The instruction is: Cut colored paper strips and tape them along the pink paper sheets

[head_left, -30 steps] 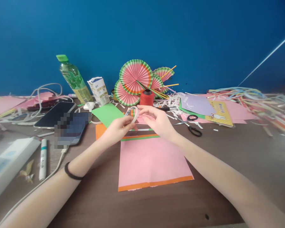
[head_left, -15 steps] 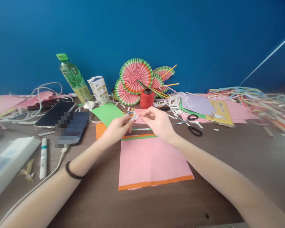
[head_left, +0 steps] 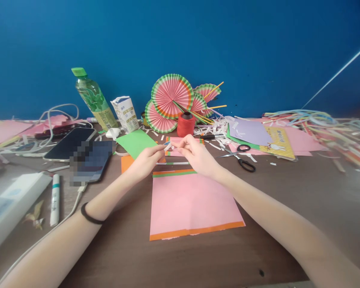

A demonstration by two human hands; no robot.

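Note:
A narrow white strip (head_left: 168,147), perhaps paper or tape backing, spans the gap between my fingertips. My left hand (head_left: 147,161) pinches its near end, fingers closed. At the other end my right hand (head_left: 198,156) is closed in a pinch with the wrist bent inward; its fingertips partly hide the strip. Below both hands lies a pink paper sheet (head_left: 192,200), edged with orange along the front and orange and green along the back. Another strip, white with green marks (head_left: 177,163), rests just behind that sheet. Pleated pink paper (head_left: 180,141) sits behind my fingers.
Round watermelon-coloured paper fans (head_left: 171,96) lean at the wall behind a red thread spool (head_left: 185,125). Black-handled scissors (head_left: 243,158) lie to the right. Left are green paper (head_left: 137,143), phones (head_left: 93,162), a marker (head_left: 55,200), a milk carton (head_left: 125,115) and a bottle (head_left: 94,98).
My left hand has shifted slightly left and its fingers have straightened along the strip. My right hand has tilted slightly, its fingers more tightly curled. The pink sheet stays in place.

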